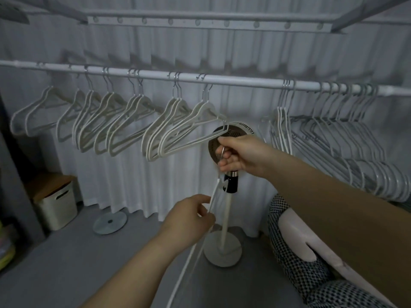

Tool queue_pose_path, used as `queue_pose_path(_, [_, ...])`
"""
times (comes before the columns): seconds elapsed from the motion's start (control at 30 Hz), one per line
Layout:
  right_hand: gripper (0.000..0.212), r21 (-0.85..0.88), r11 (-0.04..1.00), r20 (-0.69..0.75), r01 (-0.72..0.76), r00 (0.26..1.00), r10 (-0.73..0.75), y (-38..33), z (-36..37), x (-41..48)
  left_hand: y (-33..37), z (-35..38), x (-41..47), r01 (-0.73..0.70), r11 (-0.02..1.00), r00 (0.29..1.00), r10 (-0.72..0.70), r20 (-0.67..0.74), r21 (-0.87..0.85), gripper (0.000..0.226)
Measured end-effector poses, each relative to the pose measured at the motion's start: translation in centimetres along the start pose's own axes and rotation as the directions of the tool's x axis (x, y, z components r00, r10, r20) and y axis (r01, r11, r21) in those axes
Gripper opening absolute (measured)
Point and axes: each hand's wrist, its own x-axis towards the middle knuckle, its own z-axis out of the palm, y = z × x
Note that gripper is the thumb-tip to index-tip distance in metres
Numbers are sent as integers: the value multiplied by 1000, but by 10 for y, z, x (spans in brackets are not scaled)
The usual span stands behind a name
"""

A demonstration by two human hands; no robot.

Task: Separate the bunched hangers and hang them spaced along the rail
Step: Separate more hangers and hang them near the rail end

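A white rail (233, 82) runs across the view. On its left half, white hangers (115, 121) hang in small spaced groups. A tight bunch of hangers (355, 138) crowds the right end, and a small group (282, 121) hangs just left of it. My right hand (240, 155) grips the metal hook of a white hanger (214, 194) held below the rail. My left hand (191, 216) pinches that hanger's thin white arm lower down. The hanger hangs edge-on, so its full shape is hard to see.
A standing fan (229, 185) with a round white base is behind my hands. A white curtain (133, 185) covers the back wall. A white bin (59, 205) with a wooden lid sits at left, beside a round disc base (110, 222). A patterned cushion (300, 263) lies at right.
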Motion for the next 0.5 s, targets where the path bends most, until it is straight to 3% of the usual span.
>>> queue_pose_path(0.2, [32,-28,999,10,-27,1000,27,-9,-35,31,26,5,40,-15,996,999,12,34,90,41])
queue_pose_path(0.3, [28,-229,972,-68,45,996,-63,-21,-59,49,46,1,67,-9,997,1000,8,9,71,41])
queue_pose_path(0.37, [22,-491,861,-156,133,959,-237,-29,-82,62,58,-1,84,-20,996,999,23,-33,90,40])
queue_pose_path(0.43, [19,-754,633,-197,175,860,-471,-35,-108,76,68,-2,102,-31,996,997,37,-69,82,34])
queue_pose_path(0.5, [25,-902,409,-161,141,767,-621,-39,-131,86,79,-1,119,-45,997,993,52,-103,71,19])
